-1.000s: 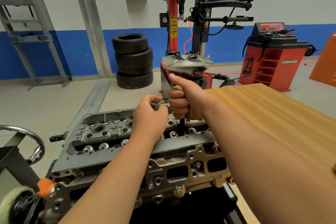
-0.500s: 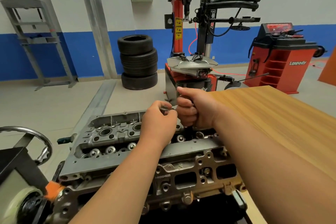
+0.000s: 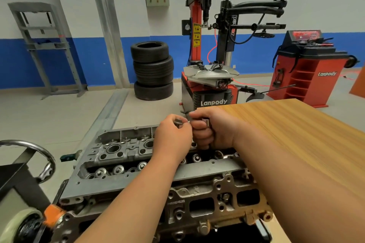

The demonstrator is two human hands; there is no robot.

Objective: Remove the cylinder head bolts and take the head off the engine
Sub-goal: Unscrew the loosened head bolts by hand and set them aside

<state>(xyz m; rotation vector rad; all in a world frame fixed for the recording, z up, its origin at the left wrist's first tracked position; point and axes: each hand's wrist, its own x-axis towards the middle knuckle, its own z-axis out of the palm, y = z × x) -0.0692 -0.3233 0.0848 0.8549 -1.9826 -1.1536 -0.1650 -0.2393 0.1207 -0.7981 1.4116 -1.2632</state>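
The grey aluminium cylinder head (image 3: 126, 156) sits on the engine block (image 3: 197, 211) in front of me, its valve springs and spark plug wells showing. Above its middle, my left hand (image 3: 173, 138) pinches the flanged head of a bolt (image 3: 178, 121) between its fingertips. Right beside it, my right hand (image 3: 211, 130) is fisted around the metal handle of a tool (image 3: 205, 120) that stands upright over the head. The tool's lower end is hidden behind my hands.
A wooden table (image 3: 292, 136) lies to my right, touching the engine. The engine stand's steel handwheel (image 3: 33, 148) and a castor (image 3: 17, 225) are at the left. Stacked tyres (image 3: 152, 71), a red tyre changer (image 3: 209, 77) and a wheel balancer (image 3: 308, 69) stand behind.
My right fist has dropped lower on the tool and its thumb has folded down. The left hand stays at the bolt head beside it. My view has shifted slightly left.
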